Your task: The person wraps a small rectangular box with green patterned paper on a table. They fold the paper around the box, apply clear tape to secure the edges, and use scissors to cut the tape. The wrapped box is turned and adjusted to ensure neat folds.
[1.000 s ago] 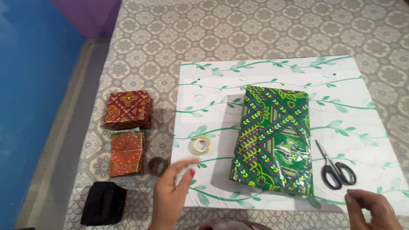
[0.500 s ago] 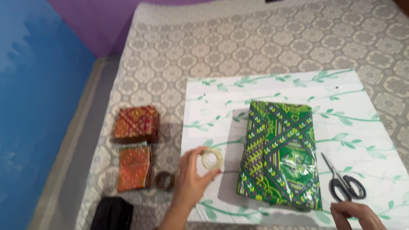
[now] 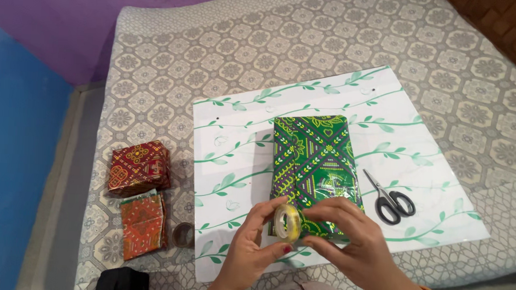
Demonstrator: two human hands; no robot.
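Both hands meet over the near end of the green wrapped parcel [image 3: 315,168]: the left hand [image 3: 252,250] pinches a roll of clear tape [image 3: 287,221] upright between thumb and fingers, while the right hand [image 3: 352,236] closes its fingertips on the roll's edge. Black scissors [image 3: 392,200] lie just right on the leaf-patterned sheet [image 3: 235,132].

Tape roll [image 3: 287,221]: small ring of clear, yellowish tape. I hold it upright, hole facing me, between both sets of fingers, lifted over the near end of the green parcel [image 3: 315,172].

Green parcel: flat rectangular package wrapped in glossy green paper with yellow and purple pattern. Lies flat, long axis running away from me, slightly skewed. It rests in the middle of a white sheet [image 3: 234,155] printed with green leafy vines. Near edge partly hidden behind my fingers.
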